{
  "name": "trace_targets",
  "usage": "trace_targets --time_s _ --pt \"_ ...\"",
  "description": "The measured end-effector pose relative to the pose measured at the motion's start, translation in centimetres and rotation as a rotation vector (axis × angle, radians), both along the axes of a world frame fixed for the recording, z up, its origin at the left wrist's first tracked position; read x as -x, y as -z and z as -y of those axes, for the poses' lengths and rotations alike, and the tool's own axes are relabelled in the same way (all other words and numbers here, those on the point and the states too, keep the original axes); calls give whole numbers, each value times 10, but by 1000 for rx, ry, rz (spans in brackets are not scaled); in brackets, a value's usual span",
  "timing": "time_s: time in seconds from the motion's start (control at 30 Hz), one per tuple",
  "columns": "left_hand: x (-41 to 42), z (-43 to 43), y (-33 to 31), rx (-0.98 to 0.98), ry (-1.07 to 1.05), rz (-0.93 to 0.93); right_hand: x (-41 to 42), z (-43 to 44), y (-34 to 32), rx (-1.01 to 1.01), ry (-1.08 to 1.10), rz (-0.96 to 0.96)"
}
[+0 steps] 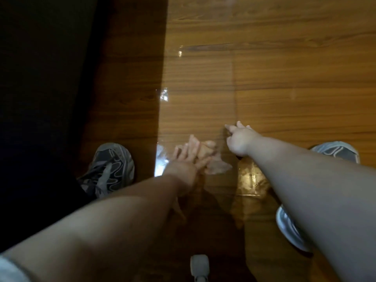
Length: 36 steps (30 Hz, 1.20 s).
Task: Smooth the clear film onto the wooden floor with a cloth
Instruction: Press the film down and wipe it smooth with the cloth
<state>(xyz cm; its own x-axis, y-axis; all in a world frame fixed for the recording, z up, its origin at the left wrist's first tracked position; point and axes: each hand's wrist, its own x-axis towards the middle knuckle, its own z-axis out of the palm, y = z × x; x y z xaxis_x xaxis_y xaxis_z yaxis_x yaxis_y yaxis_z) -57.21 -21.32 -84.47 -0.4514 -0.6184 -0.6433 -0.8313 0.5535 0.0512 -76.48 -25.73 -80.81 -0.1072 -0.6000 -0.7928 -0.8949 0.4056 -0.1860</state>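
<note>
Pressing down now: left hand (189, 157) lies flat, fingers spread over the cloth (212, 159), while right hand (240, 140) pins the strip's edge with straight fingertips. Hands apart, neither gripping. The clear film (199, 88) stretches ahead along the wooden floor (295, 68). Best bet: firm, overlapping strokes outward, chasing bubbles toward the edges.

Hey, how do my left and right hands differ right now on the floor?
The left hand lies flat with fingers spread on the cloth; the right hand holds no cloth. The right hand reaches farther forward, fingertips at the film edge; the left hand is nearer. Both are down on the wooden floor.
</note>
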Motion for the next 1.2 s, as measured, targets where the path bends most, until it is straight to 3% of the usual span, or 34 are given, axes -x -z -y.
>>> trace_targets --time_s 0.1,0.17,0.2,0.3,0.43,0.57,0.7,0.83,1.0,1.1,1.13,1.2 --pt "-23 20 -12 25 -402 162 -6 -13 -11 0 12 20" --pt "-30 28 -23 -23 -703 159 -7 -20 -20 2 10 34" --pt "-30 30 -27 -44 -753 165 -8 -23 -24 6 9 46" --pt "-15 13 -40 -44 -620 196 -8 -30 -36 28 19 75" --pt "17 -19 -24 -184 -198 135 -6 -37 -43 41 4 111" --pt "9 1 -18 -129 -178 166 3 -50 -29 19 -25 126" --pt "-27 28 -18 -45 -329 -102 -7 -56 8 26 -26 141" --pt "-78 25 -17 109 -554 -253 -68 -46 22 267 -320 206" --pt "-167 38 -2 112 -634 -52 -147 -43 36 508 -431 147" --pt "-172 57 0 121 -789 -59 -184 -64 45 346 -832 228" --pt "-172 63 -1 144 -825 -77 -194 -77 59 240 -947 125" --pt "-168 69 -2 180 -814 -120 -198 -80 74 309 -1197 -238"
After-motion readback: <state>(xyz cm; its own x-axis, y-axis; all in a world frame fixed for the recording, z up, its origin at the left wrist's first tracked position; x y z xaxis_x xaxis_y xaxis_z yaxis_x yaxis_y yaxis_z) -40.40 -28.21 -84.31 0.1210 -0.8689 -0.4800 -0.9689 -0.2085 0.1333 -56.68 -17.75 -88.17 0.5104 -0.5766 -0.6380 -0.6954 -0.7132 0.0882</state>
